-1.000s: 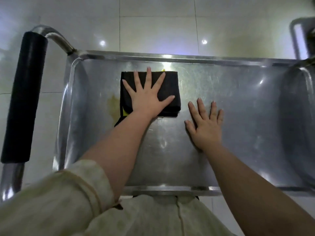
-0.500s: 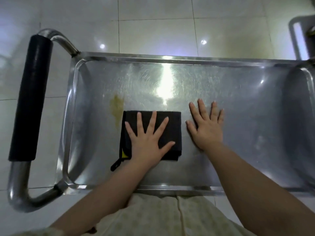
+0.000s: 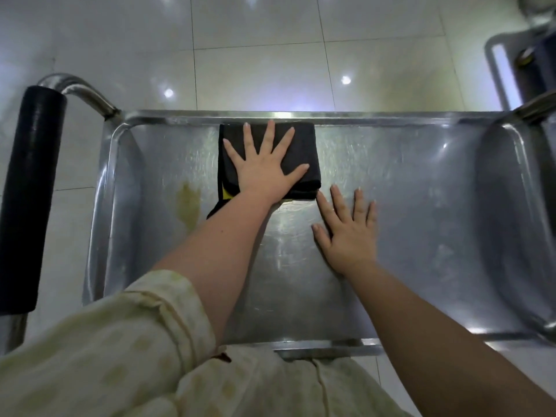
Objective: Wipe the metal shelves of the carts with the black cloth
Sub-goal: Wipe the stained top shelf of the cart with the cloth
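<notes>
Head view looks down on a metal shelf [image 3: 421,206] with a raised rim [image 3: 376,116] all round. The black cloth [image 3: 307,144], folded into a rectangle, lies left of centre with its far edge against the far rim. Bare metal stretches wide to the cloth's right and toward the near edge. To its left a narrower strip holds a yellowish stain [image 3: 188,203]. The left grip [image 3: 264,173], a bare hand, lies flat on top of the cloth, fingers straight and spread apart, pressing down rather than curling round it. The right grip [image 3: 349,236] rests flat on the bare shelf, fingers straight, its forefinger just beside the cloth's near right corner. A black padded handle [image 3: 30,191] runs along the cart's left end.
</notes>
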